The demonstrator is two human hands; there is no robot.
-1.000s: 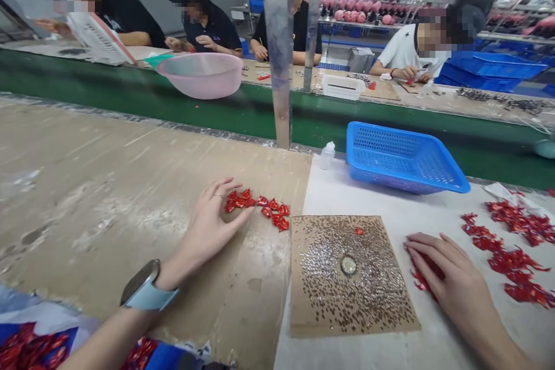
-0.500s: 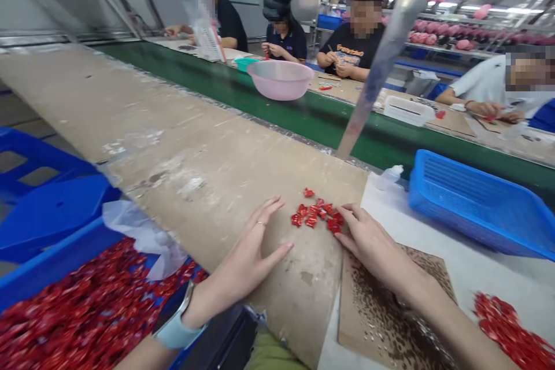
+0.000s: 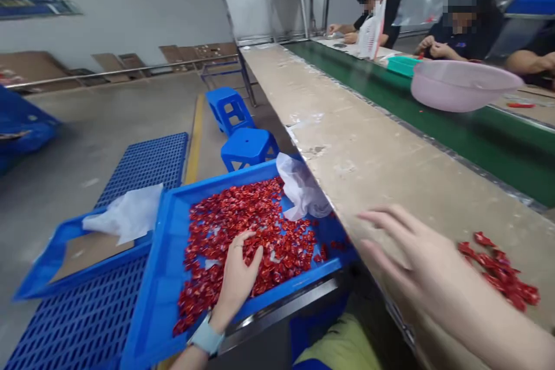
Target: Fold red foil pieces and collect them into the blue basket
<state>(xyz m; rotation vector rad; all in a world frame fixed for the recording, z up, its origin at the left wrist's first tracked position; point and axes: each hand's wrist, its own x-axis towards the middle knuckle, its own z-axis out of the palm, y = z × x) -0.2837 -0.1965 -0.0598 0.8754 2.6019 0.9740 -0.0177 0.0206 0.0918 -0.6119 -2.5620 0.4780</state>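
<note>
My left hand (image 3: 236, 280) is pushed into a heap of small shiny red pieces (image 3: 255, 231) filling a blue plastic tray (image 3: 162, 277), with its fingers buried among them. Whether it grips any cannot be seen. My right hand (image 3: 416, 266) is blurred, spread open above the worn bench top (image 3: 381, 167), holding nothing. A little to its right lies a small cluster of the same red pieces (image 3: 498, 272) on the bench.
A crumpled white plastic sheet (image 3: 301, 188) hangs over the tray's far corner. Another blue tray (image 3: 82, 260) with cardboard and white plastic lies to the left, on blue floor grating (image 3: 143, 165). Blue stools (image 3: 247, 147) stand beyond. A pink basin (image 3: 459, 85) sits across the green belt, where co-workers sit.
The view has swung left and down. My left hand has moved from the bench into the blue tray. My right hand has left the red cluster and now hovers left of it.
</note>
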